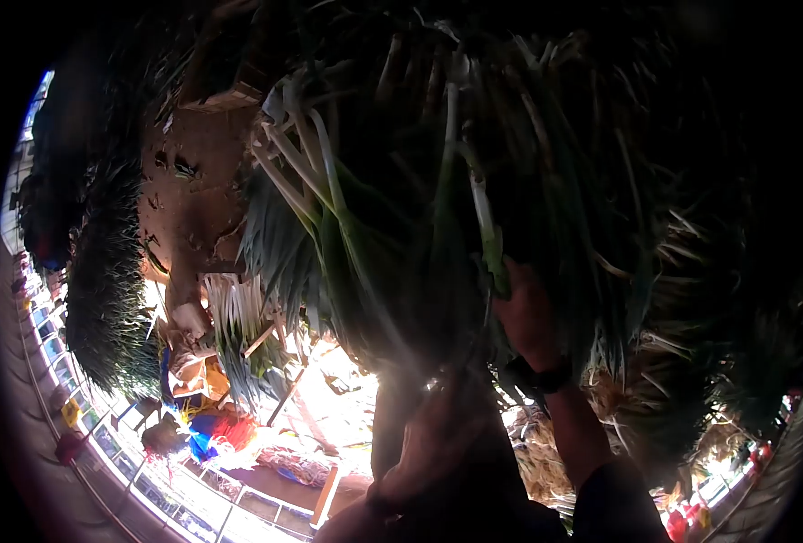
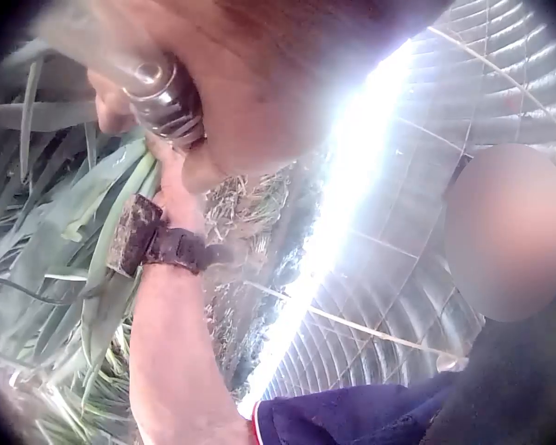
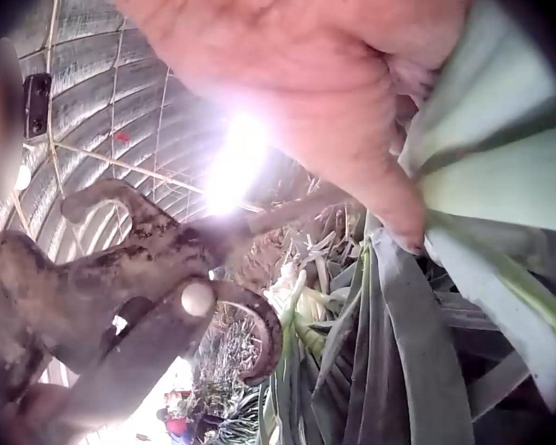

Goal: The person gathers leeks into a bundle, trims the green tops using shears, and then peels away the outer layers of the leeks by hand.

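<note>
My right hand (image 1: pixel 525 315), with a dark band at its wrist, grips leek leaves (image 3: pixel 500 158); in the right wrist view the thumb lies against them. Pale-shanked leeks (image 1: pixel 334 195) spread away from me, leaves toward my body. My left hand (image 2: pixel 278 83) fills the top of the left wrist view, close to long green leaves (image 2: pixel 74 222). A shiny silvery collar (image 2: pixel 164 104), much like a ring, shows beside it. I cannot tell whether its fingers hold anything. Left of my right hand in the right wrist view is a dark, dirt-speckled object (image 3: pixel 120 269) with curved ends.
A tall leafy heap (image 1: pixel 107 290) stands to the left, beside a brown surface (image 1: pixel 189 172). More cut leeks (image 1: pixel 238 317) lie lower left. Red and blue scraps (image 1: pixel 225 433) and a wooden stake (image 1: pixel 326 496) are near my body. A ribbed, curved wall (image 2: pixel 482 83) rises behind.
</note>
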The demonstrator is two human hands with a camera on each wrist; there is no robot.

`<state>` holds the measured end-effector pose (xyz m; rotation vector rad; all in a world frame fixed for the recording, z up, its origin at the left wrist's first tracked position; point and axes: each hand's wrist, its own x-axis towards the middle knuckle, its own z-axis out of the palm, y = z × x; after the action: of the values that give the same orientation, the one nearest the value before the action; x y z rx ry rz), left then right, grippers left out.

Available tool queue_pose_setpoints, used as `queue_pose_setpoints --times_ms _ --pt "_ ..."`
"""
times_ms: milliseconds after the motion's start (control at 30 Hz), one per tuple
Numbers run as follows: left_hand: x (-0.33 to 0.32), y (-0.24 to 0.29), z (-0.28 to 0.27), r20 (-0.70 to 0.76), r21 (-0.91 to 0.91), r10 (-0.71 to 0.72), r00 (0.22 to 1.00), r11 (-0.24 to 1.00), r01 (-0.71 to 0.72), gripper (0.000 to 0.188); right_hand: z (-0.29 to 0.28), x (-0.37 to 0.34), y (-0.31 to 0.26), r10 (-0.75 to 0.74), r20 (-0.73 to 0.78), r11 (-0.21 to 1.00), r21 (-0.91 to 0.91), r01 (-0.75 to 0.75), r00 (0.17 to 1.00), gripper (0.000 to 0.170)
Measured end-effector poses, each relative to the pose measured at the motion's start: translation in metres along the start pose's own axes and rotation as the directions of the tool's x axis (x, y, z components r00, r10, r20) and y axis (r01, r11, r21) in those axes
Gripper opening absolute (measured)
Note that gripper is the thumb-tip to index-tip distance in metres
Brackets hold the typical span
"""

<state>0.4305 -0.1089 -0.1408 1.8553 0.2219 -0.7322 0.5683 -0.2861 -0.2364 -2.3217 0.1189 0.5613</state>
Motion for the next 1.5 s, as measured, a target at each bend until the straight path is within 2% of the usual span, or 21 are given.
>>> queue_pose_setpoints --times_ms 100,167,300,367,400,500,567,667,800,867,933,967,1000,1033,1133,1200,1267,1333,1400,1433,1500 --pt "0.01 0.028 -0.008 -0.03 -0.025 -0.105 0.994 0.994 0.105 0.061 0.005 -0.007 0.006 -0.079 -0.062 0.992 0.096 0.085 0.995 0.064" --pt "0.02 0.028 -0.004 -0.067 0.225 -0.076 0.995 0.97 0.09 0.061 0.007 -0.013 0.01 -0.101 -0.075 0.989 0.1 0.108 0.992 0.063" --pt "0.06 -0.015 -0.004 0.01 0.213 -0.024 1.0 0.977 0.021 0.077 -0.004 -0.012 0.009 -0.1 -0.057 0.975 0.192 0.109 0.993 0.061" --pt "0.098 -0.018 -0.008 -0.198 0.199 0.093 0.976 0.979 -0.053 0.068 0.006 -0.013 0.025 -0.077 -0.063 0.972 0.218 0.089 0.995 0.06" --pt "0.115 -0.011 -0.013 -0.199 0.202 0.092 0.976 0.978 -0.051 0.068 0.01 -0.014 0.033 -0.05 -0.063 0.969 0.241 0.063 0.997 0.059" --pt "0.164 0.024 -0.035 -0.199 0.133 -0.053 0.979 0.988 0.08 0.056 0.011 -0.013 0.04 -0.036 -0.065 0.969 0.24 0.051 0.997 0.058" --pt "0.187 0.049 -0.049 -0.155 -0.04 -0.206 0.966 0.978 0.203 0.049 0.006 -0.012 0.039 -0.006 -0.02 0.966 0.257 0.011 1.0 0.057" --pt "0.219 0.031 -0.05 -0.197 -0.007 -0.188 0.962 0.982 0.19 0.047 -0.005 -0.006 0.031 0.029 0.027 0.957 0.289 -0.036 0.999 0.056" --pt "0.205 0.021 -0.055 -0.102 -0.25 -0.103 0.989 0.965 0.075 0.047 -0.001 -0.001 0.039 0.088 0.054 0.915 0.39 -0.103 0.995 0.057" --pt "0.153 0.041 -0.047 -0.077 -0.518 -0.125 0.989 0.853 0.068 0.048 -0.008 0.001 0.029 0.056 -0.001 0.923 0.381 -0.052 0.998 0.057" --pt "0.098 0.038 -0.031 -0.044 -0.601 -0.331 0.943 0.762 0.24 0.048 -0.015 0.004 0.018 0.033 -0.053 0.931 0.366 -0.011 0.998 0.057" --pt "0.062 0.033 -0.027 -0.078 -0.328 -0.187 0.979 0.933 0.152 0.051 -0.014 0.008 0.01 0.022 -0.126 0.941 0.337 0.022 0.992 0.059" --pt "0.031 0.027 -0.027 -0.07 -0.019 -0.034 0.997 0.999 0.033 0.054 -0.014 0.012 0.003 0.003 -0.197 0.949 0.308 0.059 0.98 0.062" --pt "0.012 0.015 -0.023 -0.073 -0.018 -0.036 0.997 0.999 0.035 0.054 -0.016 0.014 -0.004 0.002 -0.195 0.949 0.31 0.06 0.981 0.062" --pt "-0.005 0.005 -0.022 0.266 -0.238 -0.193 0.944 0.936 0.259 0.077 -0.02 0.015 -0.014 0.038 -0.188 0.948 0.318 0.024 0.981 0.063" --pt "0.008 0.052 -0.042 0.126 -0.21 -0.136 0.983 0.964 0.16 0.076 -0.02 0.013 -0.017 -0.053 -0.261 0.975 0.195 0.107 0.964 0.061" --pt "0.026 0.053 -0.046 0.125 -0.214 -0.167 0.978 0.958 0.191 0.075 -0.02 0.012 -0.019 -0.036 -0.249 0.981 0.175 0.081 0.968 0.061" --pt "0.039 0.044 -0.041 0.123 -0.216 -0.2 0.972 0.951 0.223 0.075 -0.018 0.009 -0.016 -0.017 -0.235 0.986 0.157 0.056 0.972 0.06" --pt "0.054 0.015 -0.03 -0.044 -0.353 -0.148 0.988 0.928 0.124 0.073 -0.008 0.001 -0.004 -0.097 -0.311 0.989 0.077 0.127 0.945 0.06" --pt "0.067 0.004 -0.03 -0.042 -0.351 -0.148 0.988 0.928 0.124 0.073 -0.004 -0.005 -0.002 -0.095 -0.312 0.989 0.078 0.125 0.945 0.06" --pt "0.106 -0.006 -0.037 -0.047 -0.292 -0.119 0.992 0.951 0.1 0.072 0.0 -0.016 0.001 -0.008 -0.214 0.991 0.125 0.035 0.977 0.058"
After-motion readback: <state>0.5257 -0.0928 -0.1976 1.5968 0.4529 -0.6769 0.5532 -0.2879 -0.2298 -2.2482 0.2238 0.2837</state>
